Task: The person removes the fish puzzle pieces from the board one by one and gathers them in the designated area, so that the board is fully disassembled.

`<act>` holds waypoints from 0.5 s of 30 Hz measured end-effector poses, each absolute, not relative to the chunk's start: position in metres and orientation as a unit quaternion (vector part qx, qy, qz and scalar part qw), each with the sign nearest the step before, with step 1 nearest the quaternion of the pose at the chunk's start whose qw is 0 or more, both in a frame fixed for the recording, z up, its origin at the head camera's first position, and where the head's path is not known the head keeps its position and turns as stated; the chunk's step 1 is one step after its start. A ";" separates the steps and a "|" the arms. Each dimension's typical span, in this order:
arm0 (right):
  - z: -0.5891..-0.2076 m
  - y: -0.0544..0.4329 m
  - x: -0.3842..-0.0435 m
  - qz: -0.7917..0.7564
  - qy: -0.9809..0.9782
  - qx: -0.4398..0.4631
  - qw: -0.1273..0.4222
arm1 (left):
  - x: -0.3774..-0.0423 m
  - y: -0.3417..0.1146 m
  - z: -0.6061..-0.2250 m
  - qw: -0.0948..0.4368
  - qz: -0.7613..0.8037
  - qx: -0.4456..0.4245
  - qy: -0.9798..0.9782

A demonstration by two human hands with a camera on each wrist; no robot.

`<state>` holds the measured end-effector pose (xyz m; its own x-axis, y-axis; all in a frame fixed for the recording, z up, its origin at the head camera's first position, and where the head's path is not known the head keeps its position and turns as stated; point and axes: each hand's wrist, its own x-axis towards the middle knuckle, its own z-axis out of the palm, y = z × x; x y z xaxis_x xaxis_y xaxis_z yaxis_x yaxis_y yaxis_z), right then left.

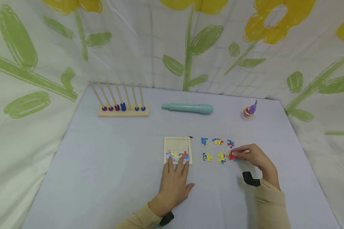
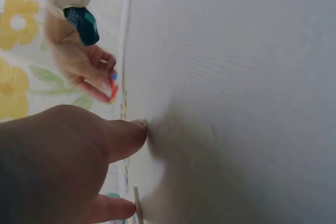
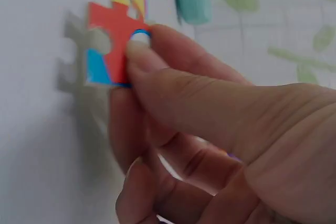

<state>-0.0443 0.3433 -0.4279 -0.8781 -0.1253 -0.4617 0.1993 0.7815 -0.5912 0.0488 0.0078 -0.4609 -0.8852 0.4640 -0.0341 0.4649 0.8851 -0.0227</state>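
Between thumb and fingers, my right hand (image 1: 253,156) pinches a red puzzle piece (image 3: 116,38) with blue corners, lifted off the tabletop in the right wrist view. My left hand (image 1: 174,183) lies with fingers extended, its fingertips on the lower part of a wooden puzzle frame (image 1: 165,144). Joined pieces (image 1: 186,156) fill the bottom row of that frame; its upper part shows bare wood. Several loose puzzle pieces (image 1: 218,141) lie in two rows between the frame and my right hand.
Toward the back left stands a wooden bead rack (image 1: 123,113) with upright rods. A teal microphone-shaped object (image 1: 189,108) lies at the back middle. A small purple figure in a pot (image 1: 249,110) stands back right. Flower-printed cloth (image 1: 149,47) hangs behind the table.
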 end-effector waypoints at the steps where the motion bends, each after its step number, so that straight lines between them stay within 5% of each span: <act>1: -0.429 0.347 -0.042 -0.331 0.910 0.024 0.249 | 0.049 0.008 -0.461 0.012 -0.016 0.239 0.971; 9: -0.435 0.352 -0.041 -0.306 0.919 0.030 0.247 | 0.047 0.010 -0.459 0.003 -0.019 0.234 0.972; 15: -0.431 0.318 -0.048 -0.263 0.945 0.030 0.193 | 0.048 0.011 -0.458 0.034 -0.037 0.215 0.975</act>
<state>-0.0475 0.3183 -0.4308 -0.9240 -0.0454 -0.3797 0.1574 0.8598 -0.4858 0.0483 0.0112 -0.4575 -0.9052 0.4171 -0.0818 0.4221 0.9047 -0.0574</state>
